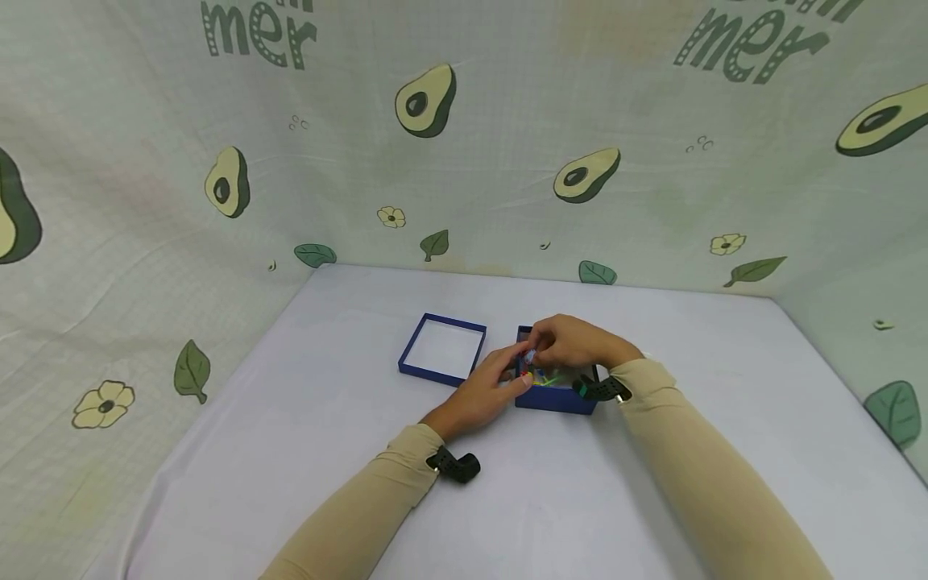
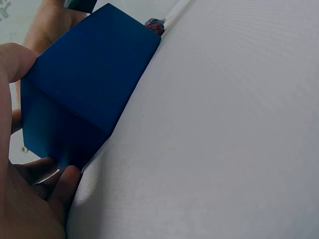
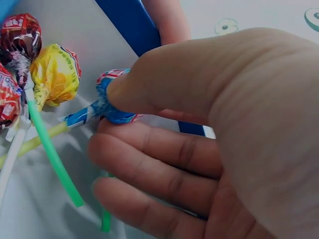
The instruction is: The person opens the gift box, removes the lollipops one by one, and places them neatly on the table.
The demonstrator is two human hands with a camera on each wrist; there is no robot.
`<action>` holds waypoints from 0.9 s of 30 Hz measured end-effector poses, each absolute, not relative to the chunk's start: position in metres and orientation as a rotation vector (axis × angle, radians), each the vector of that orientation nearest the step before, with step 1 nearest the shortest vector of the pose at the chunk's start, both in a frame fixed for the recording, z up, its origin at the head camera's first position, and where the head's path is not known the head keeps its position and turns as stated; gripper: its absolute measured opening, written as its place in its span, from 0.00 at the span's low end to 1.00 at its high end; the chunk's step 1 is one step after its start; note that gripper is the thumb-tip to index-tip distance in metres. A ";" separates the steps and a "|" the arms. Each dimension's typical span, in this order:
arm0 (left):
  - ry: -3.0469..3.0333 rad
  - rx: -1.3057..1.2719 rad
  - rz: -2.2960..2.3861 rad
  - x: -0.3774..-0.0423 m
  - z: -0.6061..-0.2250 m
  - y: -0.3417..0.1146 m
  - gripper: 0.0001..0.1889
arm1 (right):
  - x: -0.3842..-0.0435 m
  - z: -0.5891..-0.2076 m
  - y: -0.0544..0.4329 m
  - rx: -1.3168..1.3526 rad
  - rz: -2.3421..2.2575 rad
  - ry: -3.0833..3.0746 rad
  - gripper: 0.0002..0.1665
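Note:
A blue box point(image 1: 554, 399) with a pale inside holds several wrapped lollipops. My right hand point(image 1: 573, 342) reaches into it, and its thumb and forefinger pinch the head of a lollipop in a blue-and-red wrapper point(image 3: 118, 116); the other fingers curl loosely below. My left hand point(image 1: 482, 399) grips the box at its left front corner, thumb at the rim and fingers along the left side. Beside the pinched lollipop lie a yellow-wrapped one point(image 3: 56, 75), a dark red one point(image 3: 21, 37) and a red one point(image 3: 7, 97). Green, yellow and white sticks cross below them.
A blue square lid point(image 1: 432, 375) lies to the left of the box on the white-covered table point(image 1: 304, 403). A pale cloth point(image 1: 493, 201) with avocado prints hangs behind and at the sides. In the left wrist view a red-and-grey wrapper point(image 2: 155, 26) shows beyond the box's edge.

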State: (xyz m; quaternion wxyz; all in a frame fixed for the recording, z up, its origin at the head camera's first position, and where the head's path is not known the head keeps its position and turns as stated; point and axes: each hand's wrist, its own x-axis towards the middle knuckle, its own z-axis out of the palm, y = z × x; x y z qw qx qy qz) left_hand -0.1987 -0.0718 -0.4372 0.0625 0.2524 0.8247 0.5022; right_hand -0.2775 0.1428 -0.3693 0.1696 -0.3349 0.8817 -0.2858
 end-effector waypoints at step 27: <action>2.514 0.750 1.504 -0.200 -0.439 -0.070 0.33 | -0.258 -0.370 0.160 -0.797 -1.252 2.685 0.11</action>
